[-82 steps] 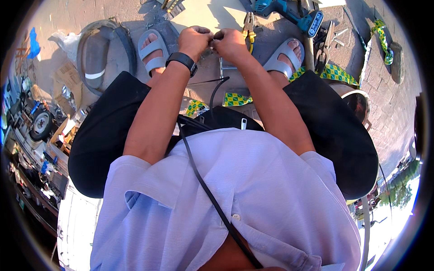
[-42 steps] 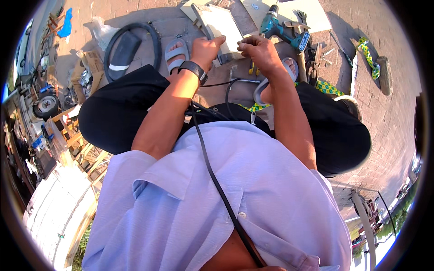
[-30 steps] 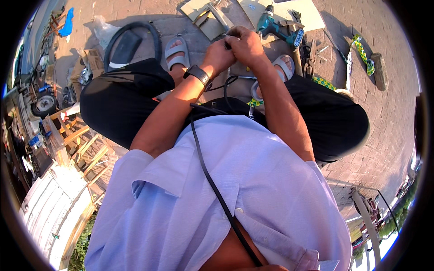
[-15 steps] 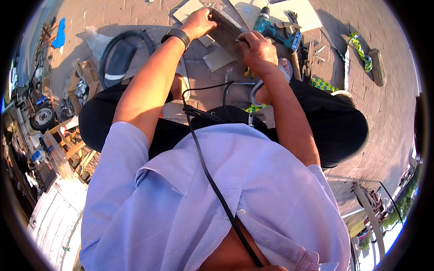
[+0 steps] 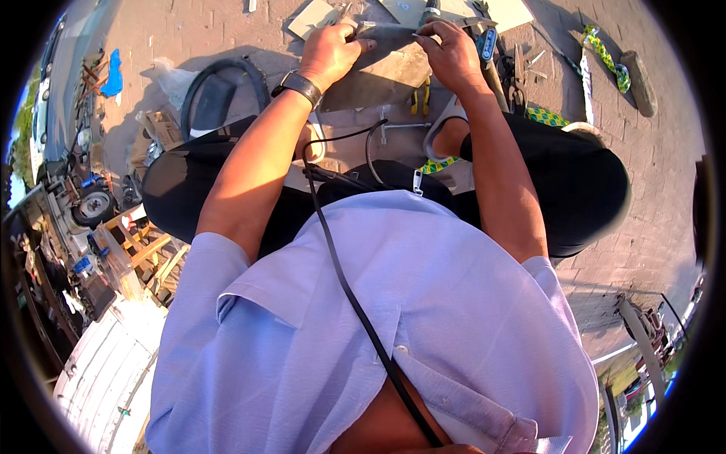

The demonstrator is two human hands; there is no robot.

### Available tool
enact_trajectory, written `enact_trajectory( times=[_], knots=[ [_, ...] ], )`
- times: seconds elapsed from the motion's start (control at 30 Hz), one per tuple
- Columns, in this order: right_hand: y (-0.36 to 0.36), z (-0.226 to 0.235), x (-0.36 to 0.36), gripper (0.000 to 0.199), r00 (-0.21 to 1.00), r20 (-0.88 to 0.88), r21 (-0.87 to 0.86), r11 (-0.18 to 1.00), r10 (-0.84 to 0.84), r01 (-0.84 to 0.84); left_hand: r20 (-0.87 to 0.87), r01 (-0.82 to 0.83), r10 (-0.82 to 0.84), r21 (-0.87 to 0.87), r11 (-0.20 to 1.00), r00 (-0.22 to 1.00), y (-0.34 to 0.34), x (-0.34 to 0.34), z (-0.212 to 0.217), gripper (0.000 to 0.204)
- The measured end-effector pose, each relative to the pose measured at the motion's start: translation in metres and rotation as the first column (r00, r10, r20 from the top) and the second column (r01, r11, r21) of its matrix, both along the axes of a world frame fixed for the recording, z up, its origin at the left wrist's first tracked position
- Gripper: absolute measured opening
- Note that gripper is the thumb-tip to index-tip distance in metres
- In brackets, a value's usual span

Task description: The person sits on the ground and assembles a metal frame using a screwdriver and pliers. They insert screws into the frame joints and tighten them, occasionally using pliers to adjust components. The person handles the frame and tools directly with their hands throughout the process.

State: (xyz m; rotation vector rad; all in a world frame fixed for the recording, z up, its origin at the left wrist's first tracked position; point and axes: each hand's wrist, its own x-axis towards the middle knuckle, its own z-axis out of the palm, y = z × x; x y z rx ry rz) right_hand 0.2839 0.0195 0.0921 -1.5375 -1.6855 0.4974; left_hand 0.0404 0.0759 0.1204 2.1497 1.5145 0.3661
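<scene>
A grey metal sheet [image 5: 382, 72] lies tilted over the paved ground in front of my knees. My left hand [image 5: 329, 51], with a black watch on its wrist, presses on the sheet's left part with the fingers at its upper edge. At the sheet's upper right edge my right hand [image 5: 452, 53] pinches it with the fingertips. Both hands grip the same sheet, a hand's width apart. Under the sheet's lower edge lie pliers with yellow handles [image 5: 420, 99]. My lilac shirt and black trousers fill the lower view.
A blue power drill [image 5: 488, 44] and dark tools lie right of the sheet. A black rubber ring [image 5: 215, 87] sits at the left. Pale flat panels [image 5: 318, 15] lie beyond. A green-yellow cord [image 5: 605, 57] is at the far right. Wooden frames and clutter [image 5: 128, 242] crowd the left.
My hands, earlier close together over my feet, have spread apart. The left reached out to the grey sheet, and now both hold it, drawn nearer to my knees.
</scene>
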Motion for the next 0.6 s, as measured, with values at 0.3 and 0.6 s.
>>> enact_trajectory(
  times=[0.3, 0.6],
  knots=[
    [-0.028, 0.01, -0.055, 0.023, 0.922, -0.338, -0.114, 0.981, -0.188, 0.158, 0.143, -0.092, 0.065, 0.196, 0.976, 0.988, -0.044, 0.021, -0.005, 0.042],
    [-0.036, 0.021, -0.054, 0.024, 0.913, -0.36, -0.188, 0.974, -0.191, 0.129, 0.171, -0.088, 0.051, 0.217, 0.972, 0.984, -0.066, 0.028, 0.005, 0.034]
  ],
)
